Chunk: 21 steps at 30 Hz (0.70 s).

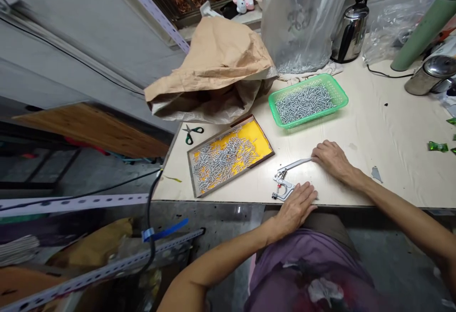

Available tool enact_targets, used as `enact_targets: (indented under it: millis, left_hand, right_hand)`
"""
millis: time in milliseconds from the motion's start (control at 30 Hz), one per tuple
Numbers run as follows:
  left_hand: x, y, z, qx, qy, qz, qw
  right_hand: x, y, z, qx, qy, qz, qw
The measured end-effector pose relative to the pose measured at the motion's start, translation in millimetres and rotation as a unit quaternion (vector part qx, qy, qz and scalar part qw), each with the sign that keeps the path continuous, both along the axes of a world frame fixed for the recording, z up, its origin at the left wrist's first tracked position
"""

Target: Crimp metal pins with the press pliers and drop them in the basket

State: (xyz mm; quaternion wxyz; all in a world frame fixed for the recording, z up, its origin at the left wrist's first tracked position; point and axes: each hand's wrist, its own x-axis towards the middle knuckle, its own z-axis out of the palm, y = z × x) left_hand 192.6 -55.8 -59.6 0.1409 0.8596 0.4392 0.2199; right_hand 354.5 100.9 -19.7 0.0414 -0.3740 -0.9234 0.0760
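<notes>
A pair of silver snap-fastener pliers lies on the table near its front edge, jaws to the left and handles spread apart. My right hand is closed round the end of the raised, long handle. Over the lower handle lies my left hand, pressing it against the table, and its fingers cover most of that handle. A small red part shows between the jaws. Left of the pliers is a shallow tray with a yellow bottom and many small metal pins. Beyond my right hand stands a green plastic basket full of similar metal pieces.
Green-handled scissors lie left of the tray. A brown paper sack gapes behind it. At the back stand a clear plastic bag, a steel kettle and a green tube. Green wrapped sweets lie far right.
</notes>
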Motion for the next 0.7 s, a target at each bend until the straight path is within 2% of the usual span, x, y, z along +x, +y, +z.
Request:
enact_targets:
  millis: [100,167,267,367,467,567,633,700]
  left_hand:
    - [1,0,-0.4,0.000,-0.005,-0.004,1.000]
    - [4,-1,-3.7,-0.013,-0.010,-0.011,1.000]
    - [7,-1,-11.0,-0.051,-0.035,0.023,0.998]
    - [-8,4,-12.6,-0.065,-0.047,0.077,0.994]
    - [-39,13,-3.5,-0.042,-0.056,0.124,0.990]
    - [-64,21,9.8,0.001,-0.034,0.191,0.981]
    - [-73,26,17.3,0.029,-0.006,0.229,0.973]
    - [-80,34,24.2,0.050,0.008,0.252,0.966]
  right_hand:
    - [-23,-5,11.7,0.000,-0.024,0.041,0.999]
    - [-46,-20,17.2,-0.017,-0.016,0.130,0.991]
    - [-81,-42,19.5,-0.055,-0.014,0.290,0.955]
    - [-104,-53,16.8,-0.073,-0.041,0.365,0.927]
    - [-115,-52,12.8,-0.066,-0.055,0.378,0.922]
    - [-119,-46,12.3,-0.048,-0.038,0.363,0.930]
    - [-120,-37,17.3,-0.024,-0.001,0.328,0.944]
    - [-117,-19,28.5,0.015,0.053,0.261,0.964]
